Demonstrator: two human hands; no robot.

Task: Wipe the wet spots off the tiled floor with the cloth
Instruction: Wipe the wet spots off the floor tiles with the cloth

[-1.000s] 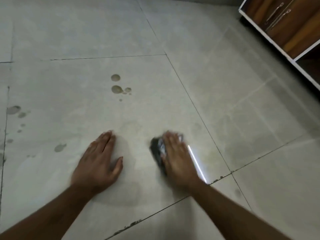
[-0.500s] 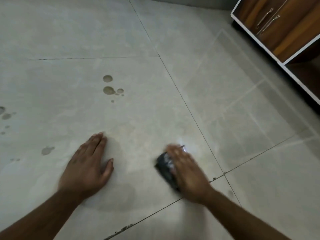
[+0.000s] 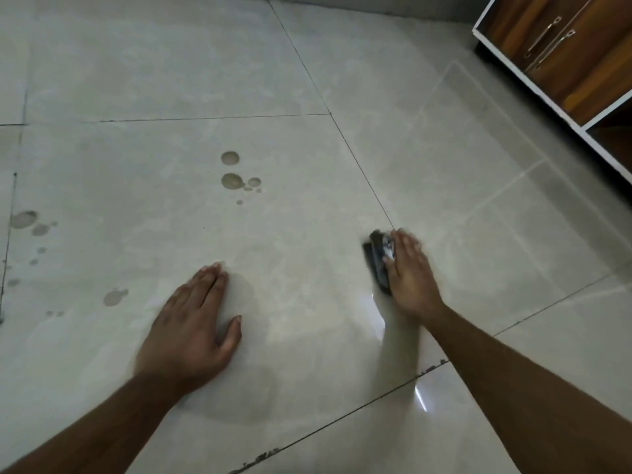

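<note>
A small dark cloth (image 3: 376, 258) lies bunched on the pale tiled floor (image 3: 444, 186), pressed down under my right hand (image 3: 410, 275) close to a grout line. Only the cloth's left edge shows past the fingers. My left hand (image 3: 195, 323) rests flat on the tile, fingers together, holding nothing. A cluster of round wet spots (image 3: 234, 181) sits farther out in the middle of the big tile. More wet spots (image 3: 24, 218) trail down the left side, and a single one (image 3: 114, 297) lies left of my left hand.
A wooden cabinet (image 3: 574, 53) with a white frame and metal handles stands at the top right, with an open compartment below. Dark grout lines cross the floor. A bright light reflection glints by my right forearm.
My right hand has slid the cloth to the right and away from me, up to the grout line. My left hand stays planted on the tile.
</note>
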